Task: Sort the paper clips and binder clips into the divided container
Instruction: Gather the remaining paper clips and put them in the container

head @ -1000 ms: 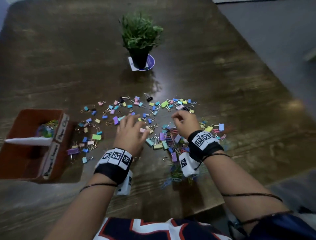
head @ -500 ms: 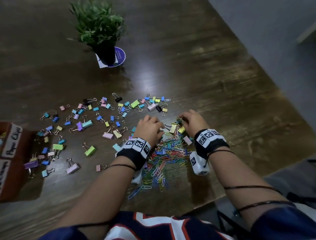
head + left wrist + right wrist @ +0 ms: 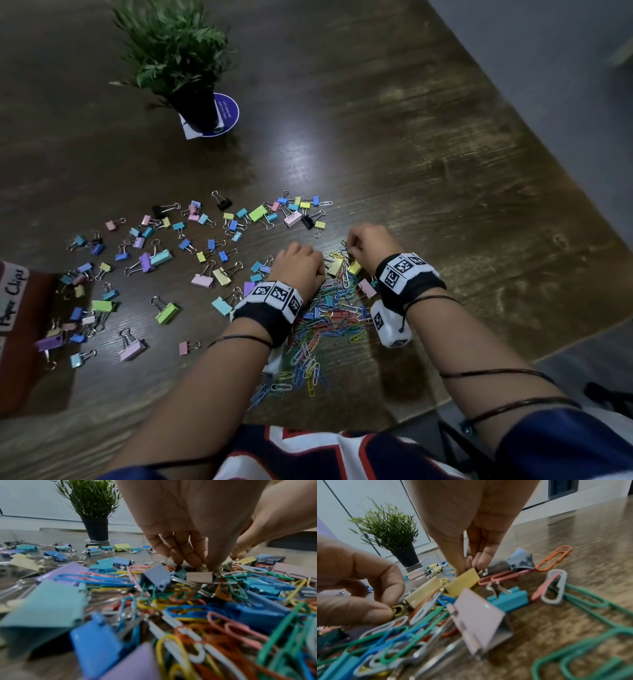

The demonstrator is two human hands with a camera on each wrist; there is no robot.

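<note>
Hands point(image 3: 334, 255): two, each pinching a clip amid one pile point(image 3: 329, 318).

1. Setting: consistent with an office or meeting room.
2. Evidence: a large dark wood-grain table point(image 3: 394, 144); a small potted plant point(image 3: 178, 58) standing on it.
3. Behind the plant: pale wall panels point(image 3: 359, 497) with dark seams.
4. Beside the table: grey floor point(image 3: 565, 85).

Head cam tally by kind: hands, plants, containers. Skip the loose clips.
Hands: 2 (left hand, right hand)
Potted plant: 1
Divided container: 1, partly out of frame
Total: 4
</note>
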